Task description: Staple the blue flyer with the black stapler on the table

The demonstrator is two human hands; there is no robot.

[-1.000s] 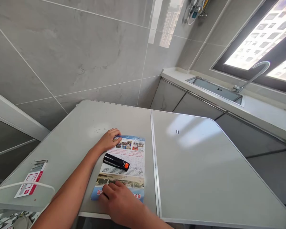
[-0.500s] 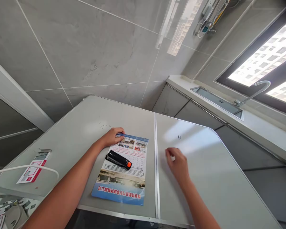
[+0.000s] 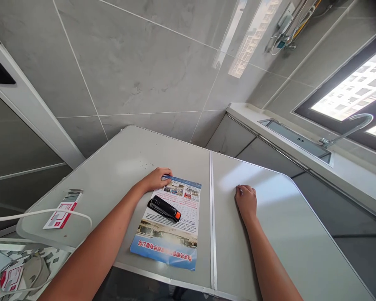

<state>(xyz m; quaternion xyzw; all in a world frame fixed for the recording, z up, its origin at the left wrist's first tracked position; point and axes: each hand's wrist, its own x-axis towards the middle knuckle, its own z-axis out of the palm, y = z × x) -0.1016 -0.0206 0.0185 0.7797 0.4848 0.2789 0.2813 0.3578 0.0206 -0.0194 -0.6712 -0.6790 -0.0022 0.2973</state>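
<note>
My left hand (image 3: 156, 179) rests at the far left corner of a printed leaflet (image 3: 166, 255), thumb over the paper and fingers curled along its edge. The leaflet lies flat on the table, its large blue-and-red lettering upside down to me. On its middle lies a black stapler (image 3: 164, 208) with an orange-red end, touched by neither hand. Right of the table's metal seam, my right hand (image 3: 247, 200) is low at the tabletop with fingertips pinched together. A tiny pale spot shows at the fingertips; what they hold, if anything, I cannot make out.
The light-grey folding table (image 3: 181, 154) has a metal seam (image 3: 212, 217) across it. A white cable (image 3: 40, 214) crosses a red-and-white card (image 3: 62, 211) at left. Beyond stand a tiled wall, a counter with a sink (image 3: 296, 140) and a faucet (image 3: 347, 129).
My right hand has moved away from me and slightly right, onto the spot where two small dark metal bits lay; they are now hidden. My left hand stays on the leaflet. The view has shifted slightly.
</note>
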